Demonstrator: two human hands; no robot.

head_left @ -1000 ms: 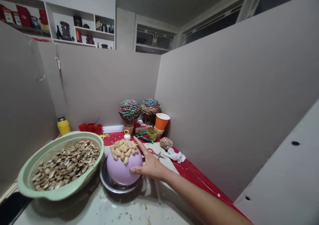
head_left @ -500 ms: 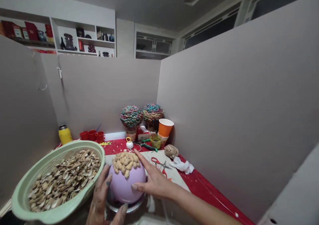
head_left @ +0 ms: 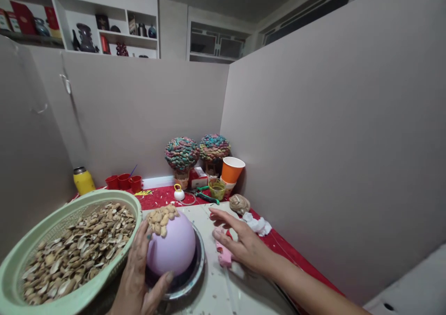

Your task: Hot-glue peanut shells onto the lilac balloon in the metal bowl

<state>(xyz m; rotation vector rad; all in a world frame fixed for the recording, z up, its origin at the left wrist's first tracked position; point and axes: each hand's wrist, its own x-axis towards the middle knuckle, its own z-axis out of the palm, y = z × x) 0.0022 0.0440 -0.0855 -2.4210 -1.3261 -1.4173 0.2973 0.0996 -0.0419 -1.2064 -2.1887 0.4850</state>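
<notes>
A light purple balloon (head_left: 172,245) rests in a round metal bowl (head_left: 200,264), with a patch of peanut shells (head_left: 163,219) stuck on its upper left. My left hand (head_left: 137,264) holds the balloon from the left, fingers along its side and thumb at the lower front. My right hand (head_left: 244,243) is off the balloon, fingers apart and reaching over a pink glue gun (head_left: 224,255) on the board. A clear glue stick shows at the gun's near end. The hand partly covers the gun; whether it touches it I cannot tell.
A green colander (head_left: 10,264) full of peanut shells stands left. Behind are red cups (head_left: 124,181), a yellow bottle (head_left: 83,181), two colourful shell-covered trees (head_left: 181,154), an orange cup (head_left: 232,170) and green-handled pliers (head_left: 208,198). Twine (head_left: 239,204) and crumpled tissue (head_left: 257,224) lie right.
My right hand has let go of the balloon and moved right over the glue gun. The balloon has turned so its shell patch sits further left. The view has shifted slightly.
</notes>
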